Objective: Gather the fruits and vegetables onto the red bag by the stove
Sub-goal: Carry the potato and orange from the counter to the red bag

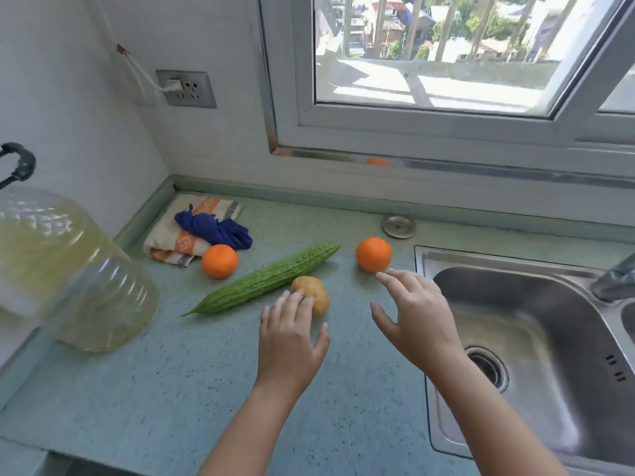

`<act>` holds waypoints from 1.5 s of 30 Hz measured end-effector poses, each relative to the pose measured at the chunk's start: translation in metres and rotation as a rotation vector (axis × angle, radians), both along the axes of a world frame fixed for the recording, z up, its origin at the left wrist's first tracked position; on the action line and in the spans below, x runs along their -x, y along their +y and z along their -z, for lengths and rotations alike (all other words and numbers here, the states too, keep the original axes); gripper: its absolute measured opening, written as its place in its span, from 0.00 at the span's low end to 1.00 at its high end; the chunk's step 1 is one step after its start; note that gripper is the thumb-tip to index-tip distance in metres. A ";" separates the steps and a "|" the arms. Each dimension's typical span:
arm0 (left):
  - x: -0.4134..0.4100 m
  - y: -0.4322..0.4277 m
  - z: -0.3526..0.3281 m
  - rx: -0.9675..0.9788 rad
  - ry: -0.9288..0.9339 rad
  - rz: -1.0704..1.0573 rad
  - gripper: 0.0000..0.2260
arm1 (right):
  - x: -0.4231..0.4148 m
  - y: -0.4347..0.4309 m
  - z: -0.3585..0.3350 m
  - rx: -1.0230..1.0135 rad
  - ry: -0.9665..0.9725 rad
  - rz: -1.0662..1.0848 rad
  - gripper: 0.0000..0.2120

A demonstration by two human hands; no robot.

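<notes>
Potato (pixel 316 290): lies on the speckled green counter (pixel 171 389), right beside the middle of the bitter gourd; its near end is hidden under your fingers.
Bitter gourd (pixel 266 281): stretched on a slant across the counter, thin tip toward the jug, blunt end toward the window (pixel 429 63).
Left orange (pixel 220 261): sits against the folded cloths (pixel 192 231), just beyond the bitter gourd.
Right orange (pixel 374 254): stands alone between the bitter gourd's far end and the sink (pixel 426 266).
Left hand (pixel 292 341): palm down, fingers loosely spread, tips reaching over the potato; you cannot tell from this angle whether they rest on it or hover above.
Right hand (pixel 412 317): also spread, thumb wide, holding nothing; your forefinger tip lies at the lower edge of the right orange, and contact is unclear.
Cut off: the oil jug (pixel 68 276) runs out of the left edge, with only part of its black handle showing; the tap (pixel 615 280) is clipped at the right, as is the sink's second bowl.
Hard to make out: two orange smears on the metal window sill appear to be reflections.
</notes>
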State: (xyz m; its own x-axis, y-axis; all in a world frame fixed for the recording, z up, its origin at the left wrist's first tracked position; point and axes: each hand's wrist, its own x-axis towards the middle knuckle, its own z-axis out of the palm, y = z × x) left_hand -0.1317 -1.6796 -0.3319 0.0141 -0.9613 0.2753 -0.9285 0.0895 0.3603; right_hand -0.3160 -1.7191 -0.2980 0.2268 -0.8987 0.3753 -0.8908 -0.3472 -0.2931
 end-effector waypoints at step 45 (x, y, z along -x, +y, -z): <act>0.006 -0.100 0.084 -0.212 0.331 -0.233 0.31 | 0.001 -0.143 0.112 -0.313 -0.276 -0.014 0.32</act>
State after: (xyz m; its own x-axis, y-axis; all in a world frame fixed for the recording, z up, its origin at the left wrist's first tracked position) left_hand -0.1374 -1.7795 -0.4156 0.2904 -0.9567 0.0170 -0.7472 -0.2157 0.6286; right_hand -0.3168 -1.8624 -0.4104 0.1691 -0.9766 0.1331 -0.7596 -0.2152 -0.6138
